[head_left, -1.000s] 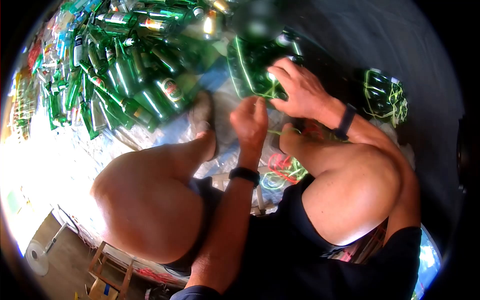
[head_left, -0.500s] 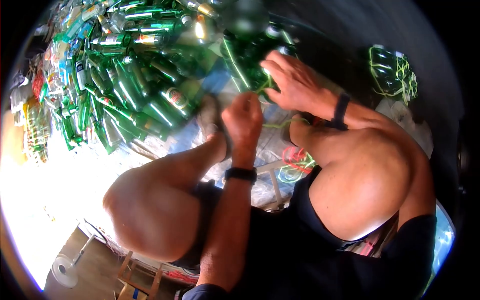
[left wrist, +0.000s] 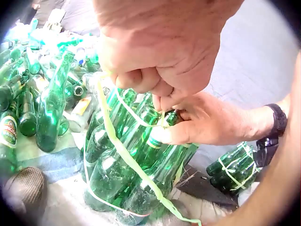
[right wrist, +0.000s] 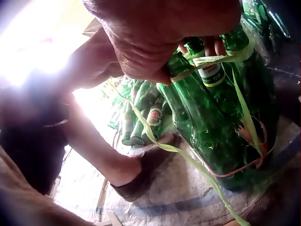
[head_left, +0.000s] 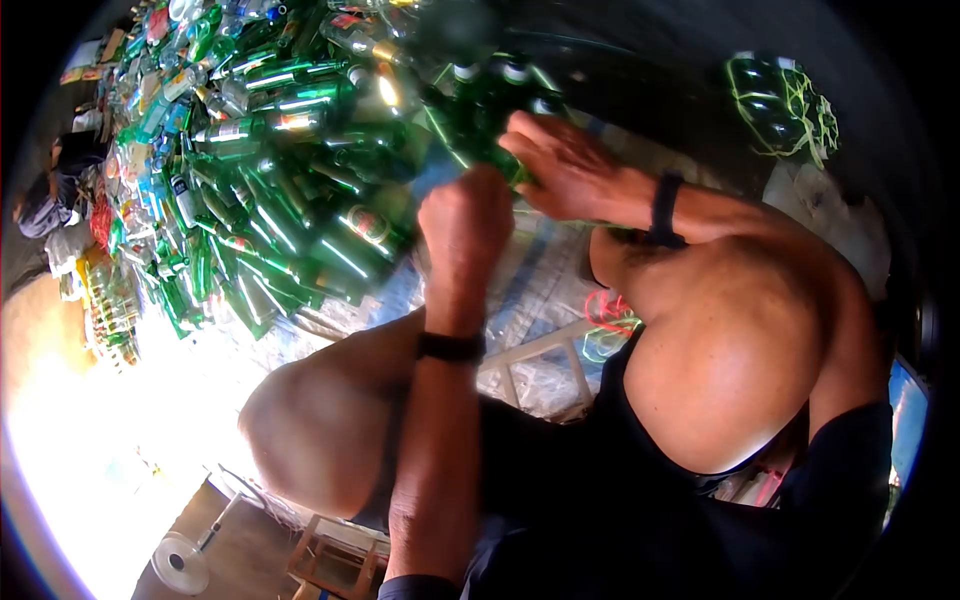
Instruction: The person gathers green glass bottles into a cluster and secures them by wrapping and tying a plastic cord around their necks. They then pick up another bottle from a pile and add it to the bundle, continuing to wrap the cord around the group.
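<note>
Green bottles stand together as a bundle, a band round their lower part and pale green twine round their necks. The left hand is curled in a fist over the near side of the bundle; in the left wrist view its fingers pinch the twine, whose loose end hangs down in front of the bottles. The right hand lies at the necks from the right, thumb and fingers gripping the twine and neck tops, as the right wrist view shows.
A large heap of green bottles lies at the left. Another tied bundle stands at the back right, with a plastic bag below it. Red and green twine lies between the legs. A shoe is close beside the bundle.
The head view has shifted, so the scene sits lower and farther right at the heap. The left fist has pulled slightly away to the left; the right hand remains at the bottle necks.
</note>
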`<state>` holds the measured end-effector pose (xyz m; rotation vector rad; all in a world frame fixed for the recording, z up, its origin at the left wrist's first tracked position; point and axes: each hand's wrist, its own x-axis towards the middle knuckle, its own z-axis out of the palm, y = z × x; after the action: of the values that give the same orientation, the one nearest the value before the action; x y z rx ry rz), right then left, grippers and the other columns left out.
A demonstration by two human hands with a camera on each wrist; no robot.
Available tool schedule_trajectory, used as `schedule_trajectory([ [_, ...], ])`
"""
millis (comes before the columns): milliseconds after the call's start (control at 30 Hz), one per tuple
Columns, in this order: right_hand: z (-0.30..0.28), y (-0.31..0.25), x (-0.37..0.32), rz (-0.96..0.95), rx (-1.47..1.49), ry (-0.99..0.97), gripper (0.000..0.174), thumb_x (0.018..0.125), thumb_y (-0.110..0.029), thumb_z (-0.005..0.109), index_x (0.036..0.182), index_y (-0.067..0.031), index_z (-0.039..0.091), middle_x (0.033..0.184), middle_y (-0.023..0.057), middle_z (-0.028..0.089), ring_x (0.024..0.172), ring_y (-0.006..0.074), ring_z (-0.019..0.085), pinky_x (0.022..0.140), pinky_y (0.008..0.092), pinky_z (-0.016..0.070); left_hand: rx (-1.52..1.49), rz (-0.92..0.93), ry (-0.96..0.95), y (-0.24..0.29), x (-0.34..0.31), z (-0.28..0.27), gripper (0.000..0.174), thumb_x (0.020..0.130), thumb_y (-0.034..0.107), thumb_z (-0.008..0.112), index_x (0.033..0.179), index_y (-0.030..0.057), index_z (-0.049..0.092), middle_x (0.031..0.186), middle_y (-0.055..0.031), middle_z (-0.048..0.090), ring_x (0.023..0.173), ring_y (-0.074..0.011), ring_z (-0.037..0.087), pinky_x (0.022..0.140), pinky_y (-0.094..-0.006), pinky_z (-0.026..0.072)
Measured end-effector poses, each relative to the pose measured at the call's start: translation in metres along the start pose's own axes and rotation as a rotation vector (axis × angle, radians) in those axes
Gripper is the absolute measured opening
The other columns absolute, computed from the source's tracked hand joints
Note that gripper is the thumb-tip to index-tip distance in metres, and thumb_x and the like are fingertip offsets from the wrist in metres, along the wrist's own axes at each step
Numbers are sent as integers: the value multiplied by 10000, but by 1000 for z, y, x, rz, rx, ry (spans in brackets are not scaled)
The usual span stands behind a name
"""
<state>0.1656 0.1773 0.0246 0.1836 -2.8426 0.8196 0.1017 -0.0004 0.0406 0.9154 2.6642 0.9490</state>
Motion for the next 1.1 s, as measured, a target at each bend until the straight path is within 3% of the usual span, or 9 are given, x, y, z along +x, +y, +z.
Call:
schedule_trajectory([
  [233, 5, 2, -2, -16, -17, 23, 202, 709, -42, 684, 879, -23, 577, 1006, 162, 543, 913, 355, 624, 778, 474, 532, 132, 76, -99, -6, 32, -1, 156, 873, 214, 656, 845, 109, 768, 739, -163, 708, 724, -399, 701, 679, -472, 568],
  [567, 2, 3, -1, -61, -38, 2, 248, 686, -72, 697, 889, -9, 569, 1030, 168, 531, 900, 361, 624, 770, 477, 539, -180, -94, -252, -37, 47, -2, 180, 857, 191, 698, 928, 58, 797, 800, -148, 754, 716, -248, 735, 697, -364, 562],
  [967, 4, 6, -3, -78, -22, -3, 258, 715, -92, 697, 918, -16, 557, 1027, 159, 521, 908, 354, 614, 773, 473, 526, -75, -26, -67, -42, 28, 5, 198, 852, 243, 774, 915, 57, 801, 789, -151, 748, 705, -267, 734, 676, -370, 561],
  [1100, 3, 8, -2, -76, -9, -24, 249, 725, -96, 686, 919, -15, 552, 1027, 153, 517, 915, 354, 604, 779, 474, 513, -117, -106, 12, -39, 18, 10, 191, 835, 229, 800, 907, 52, 801, 795, -155, 748, 688, -263, 728, 670, -365, 558],
])
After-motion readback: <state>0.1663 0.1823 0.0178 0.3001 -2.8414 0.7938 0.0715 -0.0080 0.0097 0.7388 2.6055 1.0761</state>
